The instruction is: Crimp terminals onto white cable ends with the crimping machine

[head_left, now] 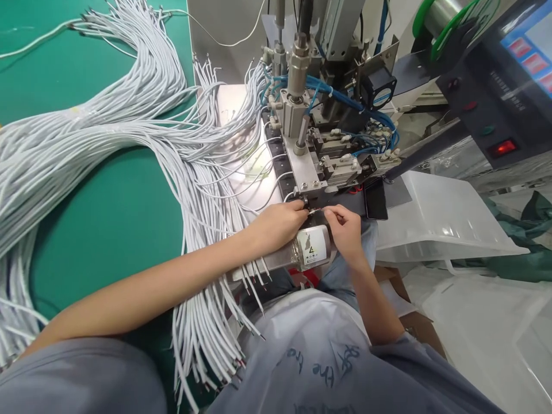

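Note:
Just in front of the machine's front edge, my left hand [282, 223] pinches the end of a white cable [314, 211]. Opposite it, my right hand [346, 233] is closed, thumb against forefinger, on the thin wire end of that same cable. The short length between the two sets of fingertips is small and hard to make out. Below the hands sits a small container with a white label [314, 246]. A large bundle of white cables [202, 172] passes under my left forearm, with many loose ends hanging toward my lap.
The soldering-type machine [302, 167] with blue air tubes stands right ahead. A dark phone-like slab [376, 198] lies right of my hands. A control box [495, 98] with a lit red switch and a wire spool [446, 17] are at upper right. A translucent bin [452, 218] stands below.

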Demonstrator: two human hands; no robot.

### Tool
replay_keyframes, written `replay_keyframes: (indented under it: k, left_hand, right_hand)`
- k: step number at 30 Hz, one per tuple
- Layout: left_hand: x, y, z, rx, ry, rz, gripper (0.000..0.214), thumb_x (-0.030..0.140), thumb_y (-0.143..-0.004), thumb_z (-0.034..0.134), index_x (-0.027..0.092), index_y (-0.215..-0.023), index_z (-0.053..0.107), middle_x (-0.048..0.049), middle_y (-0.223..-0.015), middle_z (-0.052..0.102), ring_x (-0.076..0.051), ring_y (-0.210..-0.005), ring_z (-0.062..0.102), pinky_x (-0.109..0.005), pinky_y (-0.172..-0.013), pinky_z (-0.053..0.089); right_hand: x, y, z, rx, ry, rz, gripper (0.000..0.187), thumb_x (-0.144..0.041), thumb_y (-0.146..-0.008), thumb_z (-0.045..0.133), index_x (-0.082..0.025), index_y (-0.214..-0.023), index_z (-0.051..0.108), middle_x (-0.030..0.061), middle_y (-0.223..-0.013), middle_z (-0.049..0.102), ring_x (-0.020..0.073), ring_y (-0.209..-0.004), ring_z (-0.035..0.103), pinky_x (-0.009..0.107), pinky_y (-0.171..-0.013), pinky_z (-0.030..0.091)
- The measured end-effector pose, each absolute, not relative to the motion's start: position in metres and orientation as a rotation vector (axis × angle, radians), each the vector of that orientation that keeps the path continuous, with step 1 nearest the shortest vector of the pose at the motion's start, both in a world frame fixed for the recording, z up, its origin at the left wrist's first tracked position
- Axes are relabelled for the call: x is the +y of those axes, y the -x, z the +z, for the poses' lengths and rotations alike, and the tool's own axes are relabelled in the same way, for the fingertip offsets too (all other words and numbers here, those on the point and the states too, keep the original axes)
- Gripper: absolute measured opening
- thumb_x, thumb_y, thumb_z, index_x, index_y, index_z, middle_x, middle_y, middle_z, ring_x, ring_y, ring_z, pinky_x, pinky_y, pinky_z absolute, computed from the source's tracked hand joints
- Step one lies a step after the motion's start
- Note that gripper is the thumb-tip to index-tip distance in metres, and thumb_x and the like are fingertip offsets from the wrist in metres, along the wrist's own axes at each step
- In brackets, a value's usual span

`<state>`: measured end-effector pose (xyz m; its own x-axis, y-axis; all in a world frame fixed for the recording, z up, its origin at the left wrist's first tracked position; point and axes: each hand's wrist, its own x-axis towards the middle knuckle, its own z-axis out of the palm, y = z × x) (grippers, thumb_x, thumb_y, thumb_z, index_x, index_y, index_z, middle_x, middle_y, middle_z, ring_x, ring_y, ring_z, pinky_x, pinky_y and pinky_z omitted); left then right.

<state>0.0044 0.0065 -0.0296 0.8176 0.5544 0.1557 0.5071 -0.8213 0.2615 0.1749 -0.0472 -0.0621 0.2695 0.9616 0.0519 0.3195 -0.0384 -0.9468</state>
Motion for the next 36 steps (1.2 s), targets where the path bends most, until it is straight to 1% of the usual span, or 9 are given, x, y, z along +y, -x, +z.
replay_keyframes:
  k: [3,9,14,16,20,28,32,34,36]
  left_hand:
    - [0.01,-0.005,-0.032,0.816,-2.862,0.227,0.027,0.011,-0.088,0.037,0.011,-0.078,0.061,-0.0036,-0.072,0.055,-0.011,-0.061,0.054,-0.021,-0.053,0.043]
    - [0.011,-0.005,-0.036,0.751,-2.896,0.113,0.026,0.008,-0.087,0.035,0.011,-0.083,0.06,-0.0046,-0.077,0.058,-0.013,-0.07,0.057,-0.023,-0.061,0.047]
    - [0.007,-0.005,-0.032,0.792,-2.908,0.162,0.031,0.005,-0.083,0.038,0.01,-0.106,0.058,-0.0052,-0.079,0.058,-0.014,-0.069,0.057,-0.024,-0.059,0.048]
    - [0.006,-0.006,-0.029,0.824,-2.944,0.154,0.032,0.006,-0.083,0.04,0.01,-0.11,0.057,-0.007,-0.082,0.059,-0.016,-0.071,0.058,-0.026,-0.058,0.048]
    - [0.005,-0.007,-0.025,0.796,-3.018,0.068,0.031,0.009,-0.086,0.04,0.007,-0.112,0.057,-0.0112,-0.089,0.059,-0.018,-0.076,0.058,-0.028,-0.061,0.049]
    - [0.006,-0.007,-0.026,0.789,-3.018,0.042,0.028,0.01,-0.088,0.04,0.008,-0.109,0.058,-0.0102,-0.086,0.057,-0.018,-0.078,0.056,-0.028,-0.062,0.046]
    - [0.006,-0.008,-0.024,0.794,-3.029,0.025,0.029,0.009,-0.088,0.04,0.008,-0.11,0.058,-0.0108,-0.088,0.058,-0.019,-0.079,0.055,-0.028,-0.063,0.045]
    - [0.004,-0.008,-0.021,0.787,-3.062,0.045,0.026,0.008,-0.087,0.042,0.007,-0.106,0.06,-0.0112,-0.087,0.059,-0.02,-0.08,0.054,-0.029,-0.064,0.045]
    - [-0.001,-0.006,-0.017,0.827,-3.094,0.036,0.021,0.006,-0.085,0.044,0.007,-0.094,0.063,-0.0109,-0.081,0.059,-0.021,-0.08,0.054,-0.029,-0.061,0.044]
  right_hand:
    - [-0.038,-0.181,-0.071,-1.166,1.547,0.995,0.018,-0.031,-0.077,0.055,-0.016,-0.074,0.064,0.0001,-0.067,0.058,0.012,-0.062,0.05,0.026,-0.06,0.041]
    - [-0.03,-0.175,-0.07,-1.067,1.48,1.177,0.02,-0.033,-0.074,0.057,-0.017,-0.063,0.056,-0.0037,-0.055,0.05,0.0089,-0.051,0.042,0.024,-0.052,0.037]
    - [-0.028,-0.176,-0.071,-1.098,1.492,1.196,0.019,-0.033,-0.075,0.056,-0.018,-0.064,0.053,-0.0044,-0.055,0.048,0.0082,-0.05,0.04,0.023,-0.051,0.035]
    - [-0.027,-0.177,-0.074,-1.116,1.489,1.207,0.02,-0.033,-0.076,0.055,-0.018,-0.064,0.051,-0.0046,-0.055,0.047,0.0083,-0.05,0.04,0.023,-0.051,0.035]
    - [-0.025,-0.179,-0.078,-1.178,1.446,1.262,0.023,-0.035,-0.08,0.051,-0.02,-0.063,0.047,-0.0048,-0.055,0.045,0.0084,-0.05,0.04,0.023,-0.05,0.035]
    - [-0.024,-0.182,-0.074,-1.221,1.414,1.263,0.02,-0.03,-0.078,0.052,-0.019,-0.062,0.049,-0.0051,-0.053,0.045,0.0088,-0.05,0.041,0.023,-0.05,0.033]
    - [-0.024,-0.181,-0.081,-1.206,1.37,1.308,0.026,-0.036,-0.081,0.05,-0.02,-0.062,0.045,-0.0061,-0.053,0.036,0.0082,-0.048,0.034,0.023,-0.049,0.029]
    - [-0.024,-0.179,-0.086,-1.188,1.322,1.309,0.027,-0.037,-0.081,0.052,-0.02,-0.062,0.043,-0.0066,-0.053,0.032,0.0082,-0.049,0.029,0.024,-0.048,0.027]
    - [-0.024,-0.176,-0.089,-1.163,1.291,1.278,0.028,-0.038,-0.081,0.053,-0.02,-0.062,0.043,-0.0064,-0.054,0.03,0.0085,-0.05,0.028,0.024,-0.049,0.026]
